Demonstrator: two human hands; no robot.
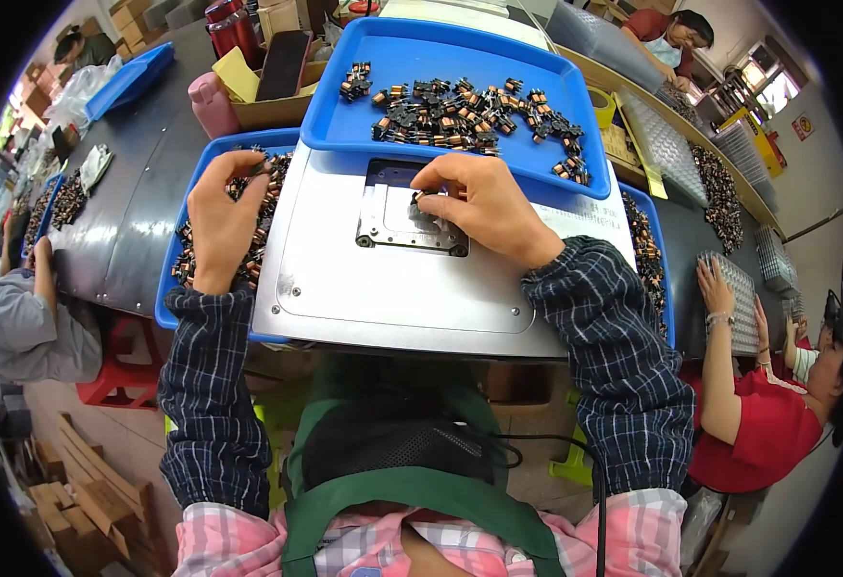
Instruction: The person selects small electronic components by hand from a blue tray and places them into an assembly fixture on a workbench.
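My left hand (221, 223) is over the left blue tray (167, 279), which is full of small copper-wound coils (188, 260). Its thumb and index finger close around a small dark part, seemingly one of these coils. At the metal fixture (373, 231), set into the white machine top (344, 293), my right hand (487, 204) pinches a small dark coil (419, 204). The fingers partly cover that coil and the far side of the fixture. Beyond the hands, a large blue tray (344, 125) rests on the machine with loose coils (450, 111) heaped in it.
Another blue tray (669, 317) of coils lies right of the machine. Behind on the left stand a pink bottle (213, 106), a phone (284, 65) and a red flask (232, 34). Co-workers sit on both sides; a person in red (767, 404) handles a clear plastic tray (729, 298).
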